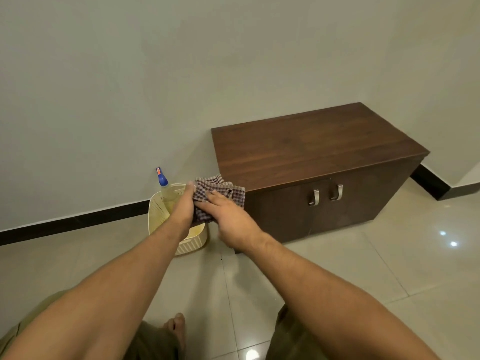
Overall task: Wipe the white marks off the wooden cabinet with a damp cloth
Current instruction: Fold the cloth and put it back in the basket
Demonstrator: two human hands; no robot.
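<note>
A low dark wooden cabinet [311, 152] with two doors and two metal handles [326, 194] stands against the wall on the right. I see no white marks on its top from here. A purple-and-white checked cloth [220, 189] is bunched in the air just left of the cabinet's front left corner. My left hand [183, 207] grips the cloth's left side. My right hand [228, 216] lies over its lower right part with fingers stretched along the fabric.
A cream perforated plastic basket [158, 209] sits on the tiled floor under my hands, with a spray bottle [164, 185] with a blue nozzle standing in it. A black skirting runs along the wall. My bare foot [176, 323] shows at the bottom.
</note>
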